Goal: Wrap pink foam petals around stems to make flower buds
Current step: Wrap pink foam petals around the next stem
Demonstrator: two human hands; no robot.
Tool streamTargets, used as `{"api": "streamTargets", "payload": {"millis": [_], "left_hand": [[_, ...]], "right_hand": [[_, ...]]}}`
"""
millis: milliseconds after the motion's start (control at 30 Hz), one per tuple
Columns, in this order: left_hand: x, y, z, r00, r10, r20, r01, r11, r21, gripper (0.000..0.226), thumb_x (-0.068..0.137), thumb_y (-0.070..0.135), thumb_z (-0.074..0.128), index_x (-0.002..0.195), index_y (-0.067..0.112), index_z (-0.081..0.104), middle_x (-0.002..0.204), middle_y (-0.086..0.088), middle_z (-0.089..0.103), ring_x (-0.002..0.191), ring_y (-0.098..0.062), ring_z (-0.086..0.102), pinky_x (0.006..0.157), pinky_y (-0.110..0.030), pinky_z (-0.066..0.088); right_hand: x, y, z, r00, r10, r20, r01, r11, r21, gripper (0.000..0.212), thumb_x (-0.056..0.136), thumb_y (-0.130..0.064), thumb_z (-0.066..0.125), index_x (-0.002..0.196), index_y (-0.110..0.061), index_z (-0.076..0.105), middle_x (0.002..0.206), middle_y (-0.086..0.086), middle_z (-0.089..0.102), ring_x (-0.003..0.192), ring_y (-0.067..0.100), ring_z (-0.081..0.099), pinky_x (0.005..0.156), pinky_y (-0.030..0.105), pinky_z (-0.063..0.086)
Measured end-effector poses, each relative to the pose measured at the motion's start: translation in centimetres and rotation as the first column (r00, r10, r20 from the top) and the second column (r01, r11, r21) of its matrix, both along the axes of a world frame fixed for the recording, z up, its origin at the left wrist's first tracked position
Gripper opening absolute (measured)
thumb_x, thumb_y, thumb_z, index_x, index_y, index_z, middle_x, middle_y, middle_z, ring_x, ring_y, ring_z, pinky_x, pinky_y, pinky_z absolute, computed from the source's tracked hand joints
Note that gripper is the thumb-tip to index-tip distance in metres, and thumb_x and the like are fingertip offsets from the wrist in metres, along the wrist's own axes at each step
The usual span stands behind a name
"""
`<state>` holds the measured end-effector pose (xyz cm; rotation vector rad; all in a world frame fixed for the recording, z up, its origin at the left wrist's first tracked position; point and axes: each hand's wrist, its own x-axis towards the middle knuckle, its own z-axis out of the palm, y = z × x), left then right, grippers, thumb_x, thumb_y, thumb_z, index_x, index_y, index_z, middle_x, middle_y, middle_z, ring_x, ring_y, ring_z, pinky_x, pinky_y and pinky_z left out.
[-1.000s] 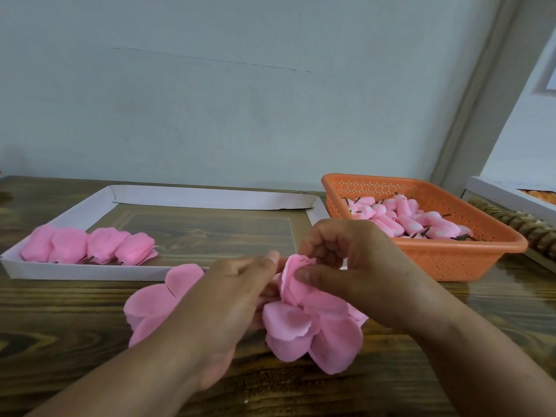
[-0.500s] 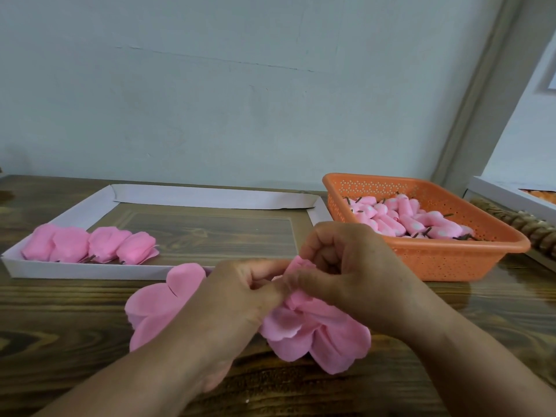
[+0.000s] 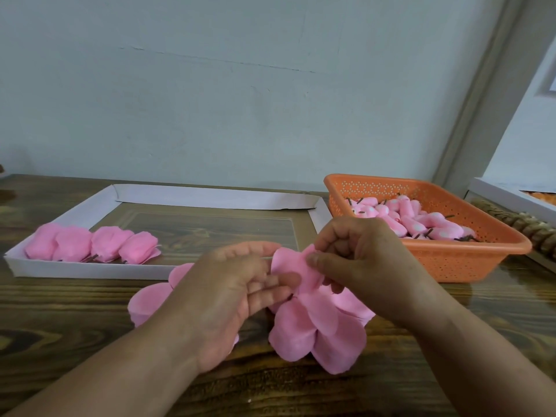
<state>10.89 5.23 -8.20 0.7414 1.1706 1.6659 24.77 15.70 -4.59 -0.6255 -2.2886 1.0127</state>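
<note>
A pink foam petal piece with several lobes hangs between my hands just above the table. My right hand pinches its upper lobe between thumb and fingers. My left hand has its fingers curled against the piece's centre from the left; the stem there is hidden. More loose pink petals lie on the table under my left wrist. Several finished pink buds sit in a row at the left of the white cardboard tray.
An orange plastic basket at the right holds many small pink cores on dark stems. A white box edge and a twisted rope-like object lie at the far right. The wall is close behind the wooden table.
My hands have parted slightly and a petal lobe has been lifted and spread upward between them. The left fingers have uncurled a little.
</note>
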Motion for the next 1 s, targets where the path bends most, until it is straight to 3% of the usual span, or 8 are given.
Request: {"api": "streamTargets", "payload": {"millis": [167, 267, 367, 433, 567, 667, 833, 1000], "left_hand": [[0.1, 0.1, -0.3, 0.954, 0.091, -0.286, -0.103, 0.994, -0.024, 0.026, 0.087, -0.003, 0.059, 0.072, 0.014, 0.072, 0.064, -0.010, 0.069, 0.056, -0.016, 0.061, 0.046, -0.021, 0.050], [-0.3, 0.0, 0.0, 0.894, 0.090, -0.439, -0.085, 0.996, 0.032, 0.031, 0.086, 0.004, 0.061, 0.067, 0.026, 0.072, 0.057, -0.005, 0.065, 0.050, -0.011, 0.055, 0.045, -0.017, 0.045], [-0.5, -0.3, 0.7, 0.843, 0.045, -0.536, 0.034, 0.990, 0.136, 0.004, 0.074, 0.026, 0.070, 0.072, 0.029, 0.071, 0.076, -0.020, 0.064, 0.056, -0.017, 0.051, 0.048, -0.020, 0.042], [-0.6, -0.4, 0.6, 0.786, 0.019, -0.618, 0.086, 0.986, 0.140, 0.008, 0.074, 0.038, 0.076, 0.073, 0.031, 0.070, 0.092, -0.024, 0.061, 0.062, -0.019, 0.050, 0.052, -0.022, 0.041], [-0.6, -0.3, 0.5, 0.764, 0.052, -0.643, 0.069, 0.984, 0.162, 0.014, 0.076, 0.046, 0.070, 0.073, 0.033, 0.068, 0.091, -0.024, 0.061, 0.065, -0.017, 0.053, 0.057, -0.024, 0.042], [-0.3, -0.3, 0.3, 0.756, 0.144, -0.638, -0.025, 0.981, 0.192, 0.014, 0.068, 0.045, 0.065, 0.076, 0.035, 0.068, 0.072, -0.014, 0.066, 0.059, -0.019, 0.057, 0.057, -0.027, 0.046], [0.5, -0.3, -0.1, 0.574, 0.427, -0.699, -0.286, 0.904, 0.317, 0.007, 0.070, 0.030, 0.069, 0.073, 0.030, 0.062, 0.071, 0.003, 0.060, 0.053, -0.007, 0.052, 0.047, -0.015, 0.043], [0.8, -0.4, -0.6, 0.475, 0.401, -0.783, -0.260, 0.914, 0.311, 0.011, 0.079, 0.028, 0.059, 0.073, 0.031, 0.068, 0.068, 0.015, 0.065, 0.065, -0.002, 0.060, 0.056, -0.012, 0.045]], "right_hand": [[0.1, -0.2, 0.1, 0.999, 0.041, 0.005, -0.041, 0.999, -0.020, 0.006, 0.083, 0.001, 0.065, 0.079, -0.001, 0.061, 0.056, 0.009, 0.063, 0.044, 0.008, 0.054, 0.047, 0.018, 0.046], [0.1, -0.3, 0.2, 0.999, 0.050, 0.011, -0.050, 0.999, -0.011, 0.005, 0.083, 0.000, 0.065, 0.080, 0.000, 0.061, 0.059, 0.014, 0.064, 0.046, 0.010, 0.054, 0.048, 0.020, 0.046], [0.2, -0.2, 0.4, 0.998, 0.067, 0.010, -0.067, 0.998, -0.014, 0.004, 0.084, -0.001, 0.065, 0.082, 0.000, 0.062, 0.062, 0.016, 0.065, 0.048, 0.013, 0.056, 0.051, 0.024, 0.048], [0.3, -0.5, 0.4, 0.994, 0.108, 0.018, -0.108, 0.994, -0.020, 0.004, 0.084, -0.003, 0.065, 0.081, -0.003, 0.063, 0.062, 0.014, 0.066, 0.050, 0.014, 0.057, 0.052, 0.026, 0.049], [0.3, -1.0, 0.4, 0.982, 0.189, 0.028, -0.188, 0.981, -0.042, 0.009, 0.085, -0.001, 0.063, 0.079, -0.008, 0.063, 0.064, 0.017, 0.066, 0.052, 0.016, 0.058, 0.052, 0.024, 0.050], [0.2, -1.0, 0.5, 0.984, 0.178, 0.007, -0.177, 0.982, -0.062, 0.007, 0.085, -0.001, 0.063, 0.079, -0.005, 0.062, 0.064, 0.016, 0.066, 0.051, 0.014, 0.058, 0.053, 0.023, 0.050], [-0.3, -1.4, -0.1, 0.993, 0.111, -0.047, -0.115, 0.987, -0.111, 0.011, 0.083, -0.004, 0.066, 0.074, -0.008, 0.061, 0.055, 0.008, 0.064, 0.047, 0.012, 0.058, 0.050, 0.024, 0.049], [-0.7, -1.4, -0.5, 0.994, 0.006, -0.108, -0.024, 0.984, -0.174, 0.015, 0.082, -0.002, 0.067, 0.069, -0.009, 0.060, 0.046, 0.001, 0.060, 0.041, 0.011, 0.055, 0.046, 0.022, 0.047]]}}
